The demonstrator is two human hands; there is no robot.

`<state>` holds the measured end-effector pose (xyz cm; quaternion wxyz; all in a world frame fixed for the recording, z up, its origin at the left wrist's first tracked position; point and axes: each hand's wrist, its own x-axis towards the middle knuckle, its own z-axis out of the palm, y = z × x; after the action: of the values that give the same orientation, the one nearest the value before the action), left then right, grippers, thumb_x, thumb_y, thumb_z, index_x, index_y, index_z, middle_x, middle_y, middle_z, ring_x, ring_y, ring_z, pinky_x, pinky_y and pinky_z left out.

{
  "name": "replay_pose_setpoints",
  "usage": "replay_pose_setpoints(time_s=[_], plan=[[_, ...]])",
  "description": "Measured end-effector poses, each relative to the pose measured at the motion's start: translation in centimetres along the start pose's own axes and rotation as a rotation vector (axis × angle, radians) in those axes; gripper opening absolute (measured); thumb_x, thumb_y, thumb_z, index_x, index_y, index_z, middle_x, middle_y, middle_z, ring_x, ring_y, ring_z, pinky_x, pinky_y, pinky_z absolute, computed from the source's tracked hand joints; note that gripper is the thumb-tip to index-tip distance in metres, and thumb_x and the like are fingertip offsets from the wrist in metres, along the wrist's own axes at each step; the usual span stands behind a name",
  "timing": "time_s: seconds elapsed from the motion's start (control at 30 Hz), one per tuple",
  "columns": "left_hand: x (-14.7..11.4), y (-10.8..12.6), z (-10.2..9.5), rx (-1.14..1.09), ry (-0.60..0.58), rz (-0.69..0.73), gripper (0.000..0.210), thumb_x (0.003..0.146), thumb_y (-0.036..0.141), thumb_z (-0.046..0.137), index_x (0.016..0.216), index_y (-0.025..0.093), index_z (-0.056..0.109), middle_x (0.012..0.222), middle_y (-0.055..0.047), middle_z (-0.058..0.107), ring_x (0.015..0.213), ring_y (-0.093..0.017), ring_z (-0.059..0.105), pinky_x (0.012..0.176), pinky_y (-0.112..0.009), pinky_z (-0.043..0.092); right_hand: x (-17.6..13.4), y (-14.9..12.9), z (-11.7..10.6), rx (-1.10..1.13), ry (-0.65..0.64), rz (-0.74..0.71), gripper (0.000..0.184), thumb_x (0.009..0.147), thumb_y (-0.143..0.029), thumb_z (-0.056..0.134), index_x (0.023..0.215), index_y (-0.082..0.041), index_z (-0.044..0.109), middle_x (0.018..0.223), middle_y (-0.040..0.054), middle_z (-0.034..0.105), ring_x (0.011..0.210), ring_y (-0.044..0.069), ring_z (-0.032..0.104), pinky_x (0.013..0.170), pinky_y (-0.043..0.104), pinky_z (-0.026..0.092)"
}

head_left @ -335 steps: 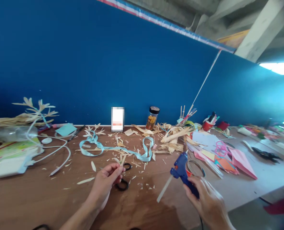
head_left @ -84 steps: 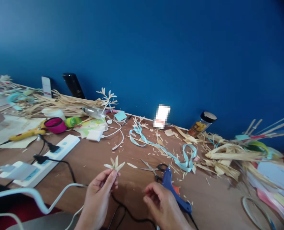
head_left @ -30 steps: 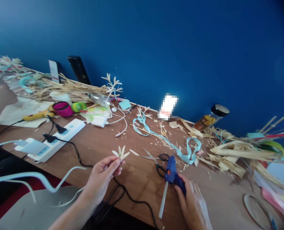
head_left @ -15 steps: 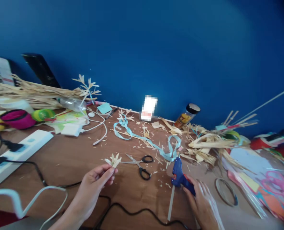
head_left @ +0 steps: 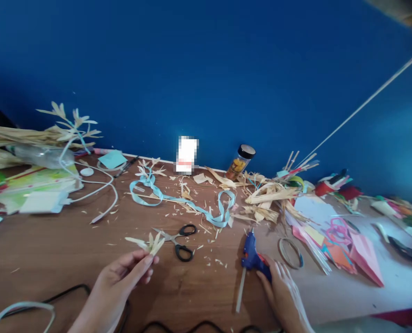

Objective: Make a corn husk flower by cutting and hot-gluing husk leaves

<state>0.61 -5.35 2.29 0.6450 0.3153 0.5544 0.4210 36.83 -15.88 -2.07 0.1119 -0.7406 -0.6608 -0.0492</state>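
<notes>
Between the thumb and fingers of my left hand (head_left: 127,273) is a small flower of pale dried husk (head_left: 152,243), its petals pointing up and outward. My right hand (head_left: 282,291) is closed round the handle of a blue hot glue gun (head_left: 250,254), whose nozzle points away from me. A clear glue stick (head_left: 240,290) sticks out of its back end. Black-handled scissors (head_left: 178,241) lie part-way open on the table, just beyond the flower. Farther back, a light blue ribbon (head_left: 192,204) lies in loops, with another husk flower (head_left: 152,167) at its left end.
Husk scraps litter the brown table (head_left: 98,249). A dark-lidded jar (head_left: 240,162) leans near the blue wall, right of a blurred bright phone-like rectangle (head_left: 187,155). At left lie a white charger (head_left: 44,202) and cables; at right, a tape roll (head_left: 290,253) and coloured papers (head_left: 365,259).
My view has turned to the right, so the table's things appear farther left. Both hands keep their holds on the husk flower and the glue gun.
</notes>
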Motion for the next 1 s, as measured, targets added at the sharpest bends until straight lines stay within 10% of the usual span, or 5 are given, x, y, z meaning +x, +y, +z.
replay_pose_setpoints(time_s=[0.57, 0.8, 1.0], plan=[[1.4, -1.5, -2.0, 0.011, -0.012, -0.114, 0.034, 0.048, 0.037, 0.08, 0.076, 0.019, 0.07, 0.073, -0.001, 0.071, 0.062, -0.012, 0.061, 0.057, -0.015, 0.051, 0.0, -0.1, -0.9, 0.124, -0.022, 0.074, 0.03, 0.085, -0.031, 0.046, 0.113, -0.02, 0.046, 0.102, 0.0103, 0.058, 0.096, 0.026, 0.053, 0.082, 0.04, 0.045], [1.4, -1.0, -0.4, 0.014, -0.04, -0.121, 0.036, 0.043, 0.037, 0.081, 0.072, 0.019, 0.072, 0.071, -0.003, 0.072, 0.063, -0.016, 0.062, 0.055, -0.02, 0.053, -1.5, 3.1, -1.6, 0.058, 0.256, 0.377, 0.038, 0.084, -0.043, 0.041, 0.111, -0.016, 0.048, 0.098, 0.0125, 0.059, 0.092, 0.029, 0.053, 0.078, 0.042, 0.044], [0.8, -0.5, 1.1, 0.055, -0.147, -0.098, 0.033, 0.046, 0.039, 0.08, 0.07, 0.018, 0.072, 0.07, -0.005, 0.072, 0.058, -0.016, 0.06, 0.055, -0.022, 0.052, -2.4, 5.5, -1.2, -0.059, 0.201, 0.519, 0.037, 0.084, -0.043, 0.039, 0.107, -0.017, 0.05, 0.09, 0.0103, 0.061, 0.086, 0.028, 0.056, 0.07, 0.039, 0.046]])
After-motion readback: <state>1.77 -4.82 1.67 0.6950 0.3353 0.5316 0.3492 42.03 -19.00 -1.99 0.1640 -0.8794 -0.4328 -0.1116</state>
